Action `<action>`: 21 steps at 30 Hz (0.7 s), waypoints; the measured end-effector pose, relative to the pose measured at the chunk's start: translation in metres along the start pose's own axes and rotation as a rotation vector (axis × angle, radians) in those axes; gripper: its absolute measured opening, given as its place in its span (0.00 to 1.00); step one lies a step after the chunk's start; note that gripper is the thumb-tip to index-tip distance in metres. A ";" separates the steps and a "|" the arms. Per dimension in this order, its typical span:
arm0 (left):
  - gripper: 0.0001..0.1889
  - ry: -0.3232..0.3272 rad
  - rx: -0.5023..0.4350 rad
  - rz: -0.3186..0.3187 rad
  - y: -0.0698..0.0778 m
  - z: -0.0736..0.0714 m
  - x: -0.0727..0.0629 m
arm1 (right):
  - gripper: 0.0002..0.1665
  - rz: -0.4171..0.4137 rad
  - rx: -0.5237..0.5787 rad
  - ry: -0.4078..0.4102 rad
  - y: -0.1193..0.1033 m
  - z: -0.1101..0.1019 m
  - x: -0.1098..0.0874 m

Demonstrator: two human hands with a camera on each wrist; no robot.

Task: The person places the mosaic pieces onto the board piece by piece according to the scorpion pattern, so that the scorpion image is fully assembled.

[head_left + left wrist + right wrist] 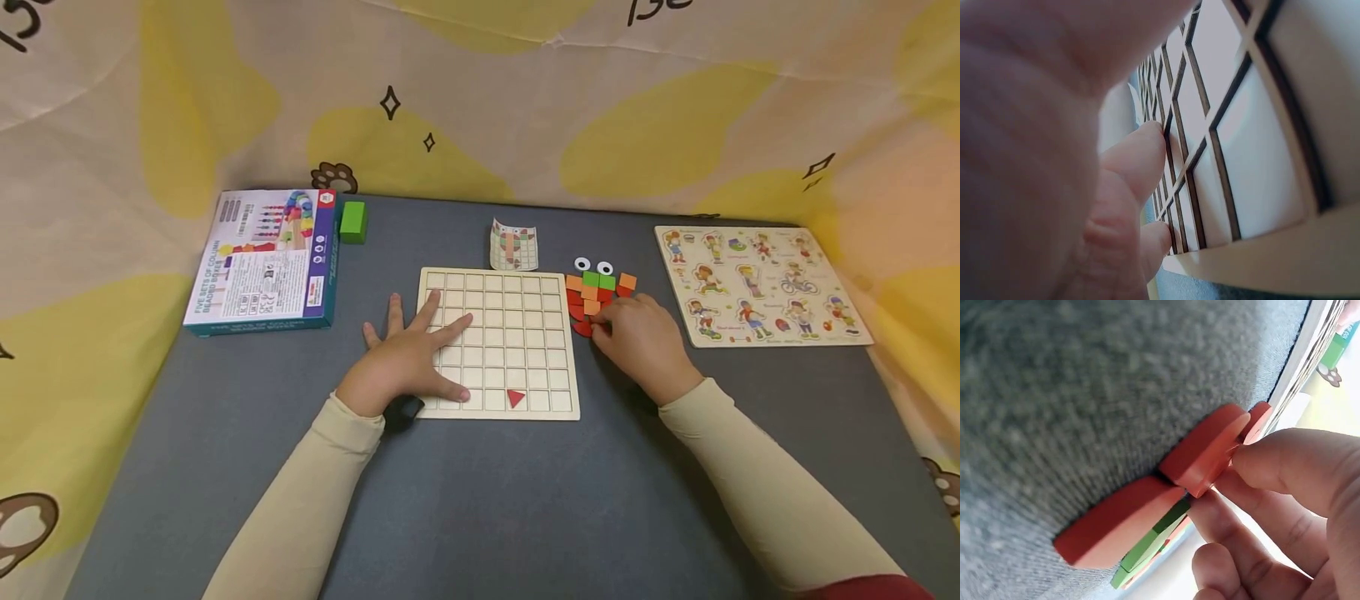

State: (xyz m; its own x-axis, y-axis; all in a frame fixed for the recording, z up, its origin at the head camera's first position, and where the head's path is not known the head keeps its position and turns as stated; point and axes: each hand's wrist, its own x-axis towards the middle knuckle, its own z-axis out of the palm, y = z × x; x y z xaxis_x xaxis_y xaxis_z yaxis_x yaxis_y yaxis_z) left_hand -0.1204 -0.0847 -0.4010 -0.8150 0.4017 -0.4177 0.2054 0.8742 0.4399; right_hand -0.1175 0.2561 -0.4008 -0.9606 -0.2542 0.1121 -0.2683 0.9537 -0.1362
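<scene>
My left hand point(401, 360) rests with spread fingers on the left side of a wooden grid board point(536, 358); in the left wrist view, its fingertips touch the grid point(1260, 156). A red triangle piece point(515, 398) lies in a bottom-row square. Right of the board, my right hand point(647, 343) reaches into a cluster of small pieces. Its thumb and fingers pinch a red piece with a curved edge point(1207, 450), seen close up in the right wrist view. Another red piece point(1122, 519) lies beside it. Green squares point(598, 280) and orange pieces point(590, 293) lie in the cluster.
Two googly-eye discs point(582, 264) lie above the cluster. A small printed pattern card point(514, 247) stands behind the board. To the left are a boxed bead set point(262, 258) and a green block point(353, 222). A wooden picture puzzle point(765, 287) lies at right.
</scene>
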 end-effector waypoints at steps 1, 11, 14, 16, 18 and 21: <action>0.63 0.001 0.000 0.000 0.000 0.000 0.000 | 0.08 0.001 0.003 -0.003 0.000 0.000 0.000; 0.63 -0.004 0.006 -0.006 0.002 -0.001 0.000 | 0.07 -0.008 0.059 -0.020 0.002 -0.001 0.003; 0.63 -0.008 0.008 -0.006 0.002 -0.001 -0.001 | 0.07 -0.012 0.074 -0.021 0.002 -0.003 0.002; 0.63 -0.009 0.009 -0.004 0.002 -0.001 0.000 | 0.07 -0.020 0.087 -0.017 0.001 -0.005 0.000; 0.63 -0.011 0.008 -0.004 0.002 -0.001 0.000 | 0.06 -0.058 0.108 -0.006 -0.003 -0.008 -0.001; 0.63 -0.014 0.006 -0.007 0.002 -0.002 0.000 | 0.06 -0.191 0.163 0.019 -0.013 -0.011 -0.003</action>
State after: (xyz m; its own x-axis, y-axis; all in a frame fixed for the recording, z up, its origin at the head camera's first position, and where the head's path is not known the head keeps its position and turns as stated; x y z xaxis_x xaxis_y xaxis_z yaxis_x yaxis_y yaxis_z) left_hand -0.1209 -0.0838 -0.3989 -0.8087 0.3994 -0.4319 0.2029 0.8785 0.4325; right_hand -0.1100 0.2461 -0.3883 -0.8904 -0.4224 0.1696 -0.4541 0.8498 -0.2677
